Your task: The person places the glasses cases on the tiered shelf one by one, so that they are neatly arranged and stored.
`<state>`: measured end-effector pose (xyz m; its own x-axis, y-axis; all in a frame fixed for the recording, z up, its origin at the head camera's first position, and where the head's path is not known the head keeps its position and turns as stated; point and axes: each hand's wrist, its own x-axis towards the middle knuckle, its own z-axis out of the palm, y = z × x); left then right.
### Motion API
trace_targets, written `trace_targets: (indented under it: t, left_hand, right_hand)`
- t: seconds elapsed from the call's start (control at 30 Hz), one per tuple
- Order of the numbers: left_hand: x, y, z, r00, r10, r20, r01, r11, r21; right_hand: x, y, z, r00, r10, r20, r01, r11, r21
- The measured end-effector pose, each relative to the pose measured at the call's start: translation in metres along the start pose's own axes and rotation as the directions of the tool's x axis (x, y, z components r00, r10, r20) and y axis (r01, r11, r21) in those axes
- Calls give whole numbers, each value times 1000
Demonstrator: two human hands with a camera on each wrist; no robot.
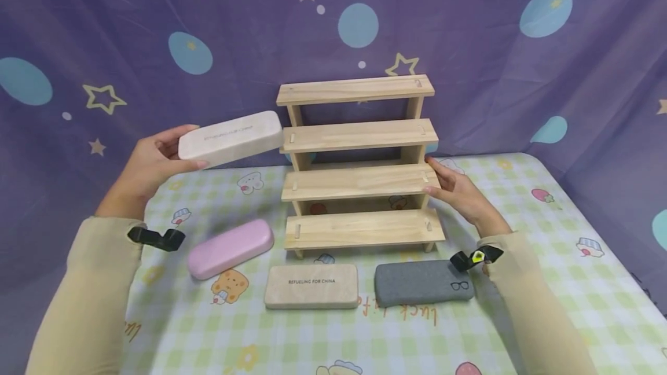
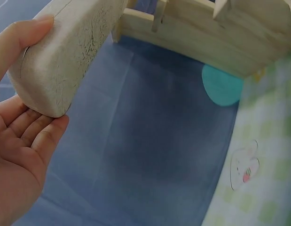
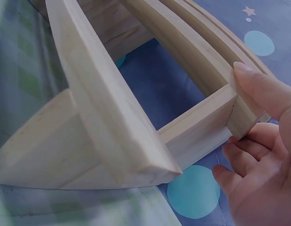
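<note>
In the head view my left hand (image 1: 151, 158) grips the left end of an off-white glasses case (image 1: 231, 136). The case is tilted in the air, its right end close to the second board from the top of a four-step wooden display rack (image 1: 359, 181). Thumb and fingers clasp the case (image 2: 65, 52) from two sides in the left wrist view. At the rack's right side, my right hand (image 1: 461, 192) pinches the end of a board. The right wrist view shows the thumb on top of this board (image 3: 197, 52) and the fingers curled under its end.
On the checked tablecloth (image 1: 193, 340) lie a pink glasses case (image 1: 231, 249), a beige case (image 1: 311, 286) with printed lettering and a grey case (image 1: 423, 283), all in front of or beside the rack. A purple patterned curtain (image 1: 250, 10) hangs close behind.
</note>
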<state>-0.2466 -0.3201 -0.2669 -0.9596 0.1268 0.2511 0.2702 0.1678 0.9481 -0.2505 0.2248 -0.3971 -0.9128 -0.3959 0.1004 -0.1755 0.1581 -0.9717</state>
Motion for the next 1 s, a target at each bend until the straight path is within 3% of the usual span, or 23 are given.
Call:
trace_targets:
  t: [0.33,0.6,0.8,1.0]
  left_hand:
    - [20,14,25,999,14,47,-14,1000,-1]
    - [43,23,49,998,27,57,-27,1000,-2]
    - [59,26,66,996,-8,87,2,998,65]
    - [76,29,79,994,-22,111,15,998,65]
  right_hand:
    - [0,2,-1,1000,-5,-7,5,1000,-16]
    - [0,0,0,1000,-13,-3,13,1000,-26]
    - [0,0,0,1000,-7,5,7,1000,-27]
    - [0,-1,0,1000,-9,1,9,999,-34]
